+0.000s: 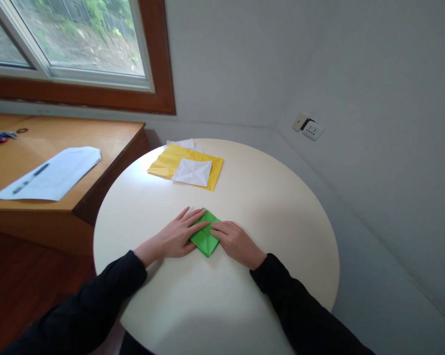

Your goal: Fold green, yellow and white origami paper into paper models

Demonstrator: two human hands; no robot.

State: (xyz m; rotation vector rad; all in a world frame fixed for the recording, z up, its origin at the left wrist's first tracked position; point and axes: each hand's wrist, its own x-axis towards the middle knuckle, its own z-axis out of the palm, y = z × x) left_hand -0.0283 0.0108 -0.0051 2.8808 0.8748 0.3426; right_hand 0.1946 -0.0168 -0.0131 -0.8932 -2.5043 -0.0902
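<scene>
A small folded green paper lies on the round cream table just in front of me. My left hand rests flat on its left side, fingers stretched across the paper's upper edge. My right hand presses on its right side, fingertips meeting the left hand's over the fold. Both sleeves are black. Part of the green paper is hidden under my fingers.
Farther back on the table lie yellow sheets with a creased white square on top. A wooden desk at left carries a white paper with a pen. A wall socket is at right, a window above.
</scene>
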